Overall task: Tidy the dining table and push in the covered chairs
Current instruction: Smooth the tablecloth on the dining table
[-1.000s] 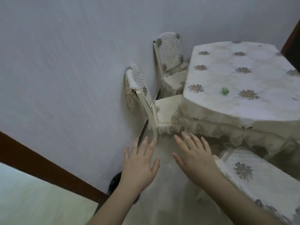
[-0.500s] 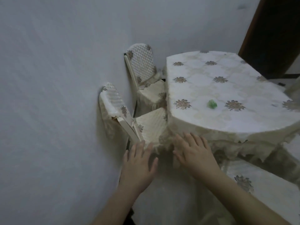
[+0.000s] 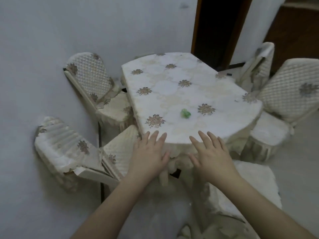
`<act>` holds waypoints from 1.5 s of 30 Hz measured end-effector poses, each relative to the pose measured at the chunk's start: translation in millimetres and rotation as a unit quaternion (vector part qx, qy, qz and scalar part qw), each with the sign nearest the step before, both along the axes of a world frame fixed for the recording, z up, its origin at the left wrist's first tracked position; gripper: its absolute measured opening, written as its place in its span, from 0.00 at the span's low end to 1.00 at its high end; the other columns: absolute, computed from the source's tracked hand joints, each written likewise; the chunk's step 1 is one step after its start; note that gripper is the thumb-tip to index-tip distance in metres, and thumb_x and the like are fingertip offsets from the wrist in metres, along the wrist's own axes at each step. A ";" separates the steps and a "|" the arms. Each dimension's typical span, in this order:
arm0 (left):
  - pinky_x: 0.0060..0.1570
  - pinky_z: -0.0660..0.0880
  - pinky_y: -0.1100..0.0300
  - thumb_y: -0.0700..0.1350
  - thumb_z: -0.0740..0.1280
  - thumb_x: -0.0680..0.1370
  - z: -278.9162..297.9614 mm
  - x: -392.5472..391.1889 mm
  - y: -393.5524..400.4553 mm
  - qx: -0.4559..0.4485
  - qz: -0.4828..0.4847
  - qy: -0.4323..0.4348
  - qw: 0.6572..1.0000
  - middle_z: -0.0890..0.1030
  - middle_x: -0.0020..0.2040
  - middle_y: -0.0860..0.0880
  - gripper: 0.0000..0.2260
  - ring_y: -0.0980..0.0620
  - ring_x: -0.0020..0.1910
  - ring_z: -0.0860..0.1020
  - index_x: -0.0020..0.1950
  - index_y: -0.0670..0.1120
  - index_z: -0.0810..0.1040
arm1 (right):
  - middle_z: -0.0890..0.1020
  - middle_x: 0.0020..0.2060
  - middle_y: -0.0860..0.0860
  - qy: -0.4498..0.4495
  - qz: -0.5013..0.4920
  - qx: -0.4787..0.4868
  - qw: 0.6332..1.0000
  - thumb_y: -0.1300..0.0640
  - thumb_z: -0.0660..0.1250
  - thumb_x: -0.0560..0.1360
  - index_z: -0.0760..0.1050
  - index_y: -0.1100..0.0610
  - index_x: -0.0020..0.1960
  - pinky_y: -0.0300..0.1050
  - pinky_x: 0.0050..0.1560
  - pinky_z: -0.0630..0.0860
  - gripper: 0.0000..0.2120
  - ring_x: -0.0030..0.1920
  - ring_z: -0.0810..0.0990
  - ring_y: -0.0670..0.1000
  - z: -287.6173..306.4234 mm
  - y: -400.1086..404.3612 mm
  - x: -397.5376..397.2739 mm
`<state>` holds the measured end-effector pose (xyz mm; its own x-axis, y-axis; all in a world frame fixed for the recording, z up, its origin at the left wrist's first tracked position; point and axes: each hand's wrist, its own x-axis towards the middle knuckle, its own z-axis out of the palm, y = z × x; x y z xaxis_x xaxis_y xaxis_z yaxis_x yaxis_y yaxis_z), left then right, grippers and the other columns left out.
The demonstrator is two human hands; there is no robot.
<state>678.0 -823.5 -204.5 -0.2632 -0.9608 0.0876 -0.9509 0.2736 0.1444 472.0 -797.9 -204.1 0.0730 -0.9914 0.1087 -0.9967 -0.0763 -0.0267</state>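
A dining table [image 3: 181, 87] with a white flowered cloth stands against the wall. A small green crumpled thing [image 3: 185, 114] lies near its front edge. My left hand [image 3: 149, 152] and my right hand [image 3: 209, 155] hover flat, fingers spread, at the table's near edge, both holding nothing. Two covered chairs stand by the wall: the near left chair [image 3: 72, 152] with its seat partly under the table, and the far left chair [image 3: 96, 87]. A covered chair [image 3: 283, 104] stands at the right, and a covered seat [image 3: 241, 185] lies below my right arm.
A white wall [image 3: 43, 49] runs along the left behind the chairs. A dark wooden door frame [image 3: 212, 26] stands behind the table. Another draped chair [image 3: 259, 64] is at the far right. Pale floor [image 3: 302, 169] shows on the right.
My view has swung right and up, bringing the whole table and the right chairs into sight. Both hands have risen from the near left chair's seat to the table's front edge.
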 end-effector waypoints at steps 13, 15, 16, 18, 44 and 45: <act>0.73 0.52 0.46 0.63 0.41 0.76 -0.6 -78.4 -149.4 0.015 -0.086 -0.051 0.995 0.58 0.78 0.50 0.30 0.47 0.77 0.53 0.77 0.56 0.53 | 0.69 0.70 0.59 -0.038 -0.100 -0.008 0.994 0.38 0.49 0.75 0.70 0.51 0.69 0.61 0.70 0.59 0.29 0.70 0.65 0.63 -20.6 -115.4 -78.2; 0.73 0.52 0.45 0.63 0.43 0.78 -6.5 -86.3 -166.1 0.024 -0.096 -0.054 0.994 0.58 0.78 0.50 0.29 0.47 0.77 0.53 0.77 0.56 0.54 | 0.70 0.70 0.58 -0.036 -0.113 -0.006 0.993 0.38 0.49 0.75 0.70 0.50 0.69 0.62 0.68 0.62 0.29 0.70 0.66 0.63 -20.6 -128.6 -86.0; 0.73 0.52 0.45 0.62 0.43 0.78 -9.8 -90.4 -173.3 0.027 -0.100 -0.055 0.993 0.58 0.78 0.50 0.29 0.47 0.77 0.54 0.77 0.56 0.54 | 0.70 0.70 0.58 -0.035 -0.121 -0.008 0.992 0.38 0.48 0.75 0.70 0.50 0.69 0.62 0.68 0.62 0.29 0.70 0.66 0.63 -21.3 -133.7 -89.8; 0.73 0.53 0.45 0.62 0.43 0.77 -15.6 -99.7 -190.4 0.029 -0.116 -0.057 0.991 0.58 0.78 0.50 0.29 0.47 0.77 0.54 0.77 0.55 0.54 | 0.70 0.70 0.58 -0.038 -0.139 -0.003 0.990 0.38 0.49 0.75 0.70 0.50 0.69 0.62 0.68 0.63 0.29 0.70 0.67 0.63 -22.5 -143.1 -96.5; 0.72 0.54 0.46 0.53 0.54 0.81 -185.7 -151.8 -434.8 0.178 -0.301 -0.117 0.929 0.57 0.77 0.43 0.23 0.43 0.76 0.53 0.76 0.50 0.60 | 0.70 0.70 0.58 -0.027 -0.274 0.082 0.958 0.40 0.51 0.75 0.67 0.52 0.71 0.59 0.67 0.65 0.29 0.69 0.67 0.62 -82.3 -298.1 -95.7; 0.73 0.51 0.46 0.54 0.53 0.81 -190.9 -150.8 -435.6 0.184 -0.300 -0.116 0.929 0.54 0.78 0.43 0.24 0.43 0.77 0.51 0.77 0.51 0.58 | 0.70 0.70 0.58 -0.031 -0.280 0.088 0.955 0.40 0.51 0.75 0.67 0.52 0.71 0.59 0.66 0.66 0.29 0.70 0.67 0.62 -83.4 -299.0 -100.2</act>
<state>527.2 -1259.1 -395.3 -0.7322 -0.5885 -0.3428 -0.6600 0.7373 0.1440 371.8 -1097.0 -287.5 -0.4758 -0.8762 -0.0767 -0.8758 0.4800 -0.0504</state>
